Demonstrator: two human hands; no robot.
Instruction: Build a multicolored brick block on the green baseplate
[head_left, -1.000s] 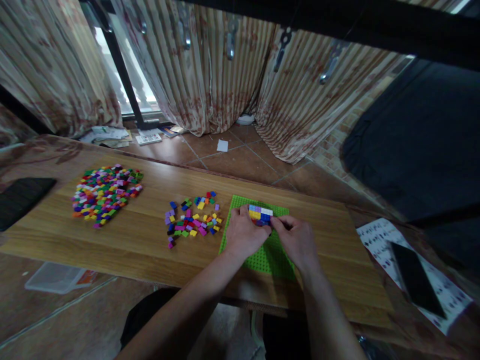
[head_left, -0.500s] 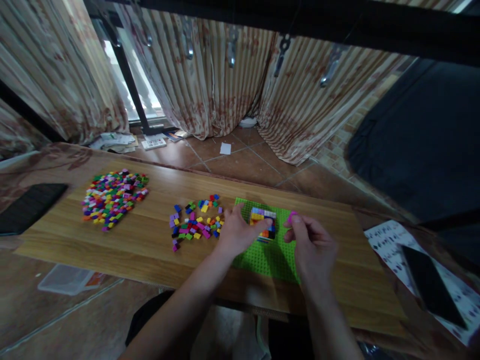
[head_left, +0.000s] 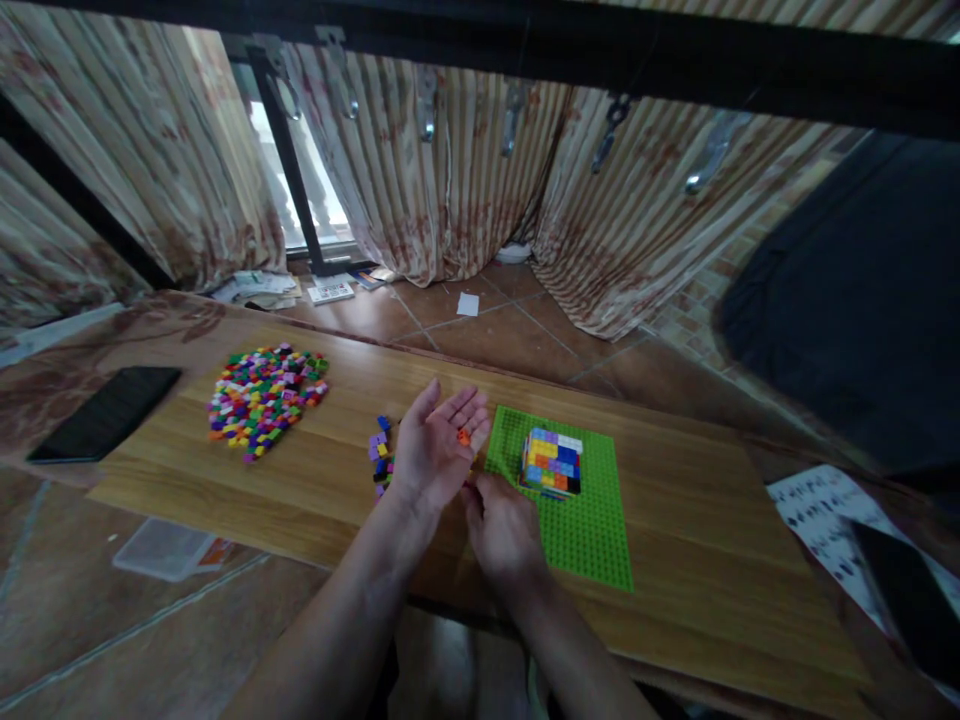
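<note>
My left hand (head_left: 436, 448) is turned palm up with its fingers outstretched, and a small orange brick (head_left: 464, 437) lies on it near the finger bases. Just beside its lower right edge, my right hand (head_left: 504, 530) is closed in a pinch. A sliver of a magenta brick (head_left: 469, 484) shows at those fingertips. To the right, a multicoloured block of stacked bricks (head_left: 553, 462) stands on a green baseplate (head_left: 589, 545), untouched. Loose bricks (head_left: 381, 448) lie left of my left hand, which hides most of that group.
A large pile of mixed bricks (head_left: 266, 398) sits on the left of the wooden table (head_left: 697, 540). A dark tablet-like slab (head_left: 105, 413) lies beyond the left end. At the right are a printed sheet (head_left: 806, 510) and a dark phone-like device (head_left: 911, 600). A clear plastic box (head_left: 161, 548) rests below.
My left hand has left the stacked bricks and turned palm up, showing an orange brick. My right hand has moved left, down beside it. The view has shifted a little left.
</note>
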